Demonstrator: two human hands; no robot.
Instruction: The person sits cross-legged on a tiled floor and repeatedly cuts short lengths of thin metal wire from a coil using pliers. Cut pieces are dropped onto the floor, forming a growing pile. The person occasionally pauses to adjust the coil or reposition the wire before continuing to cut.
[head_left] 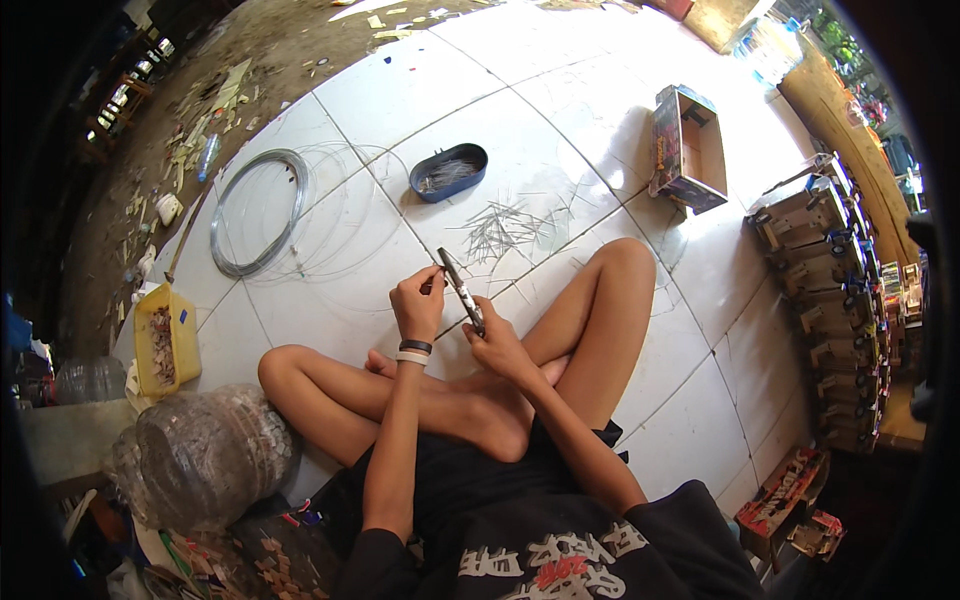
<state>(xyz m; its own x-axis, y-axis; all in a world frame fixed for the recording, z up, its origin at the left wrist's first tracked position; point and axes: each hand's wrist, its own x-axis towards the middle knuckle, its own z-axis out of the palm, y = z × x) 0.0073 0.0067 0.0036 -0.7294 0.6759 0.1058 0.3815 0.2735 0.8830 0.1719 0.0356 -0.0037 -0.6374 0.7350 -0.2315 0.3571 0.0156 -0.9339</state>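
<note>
My right hand (497, 349) is closed around the lower end of a long, narrow dark hand tool (461, 284) with pale patches; its exact kind is unclear. The tool slants up and to the left, above the tiled floor. Beside its upper part is my left hand (417, 304), fingers curled together in a pinch. Whatever they pinch is too small to make out. Beyond both hands, a loose pile of short cut wires (503, 232) lies on the tiles. A dark blue oval container (448, 174) behind the pile holds more short wires. A coil of wire (226, 240) rests to the left, with loose loops spreading from it.
A yellow tub (188, 340) with small brown pieces and a large clear plastic bottle (205, 455) stand at my left. An open printed box (694, 150) sits at the far right. Stacked small wooden pieces with wheels (835, 300) line the right side. My crossed legs frame the hands.
</note>
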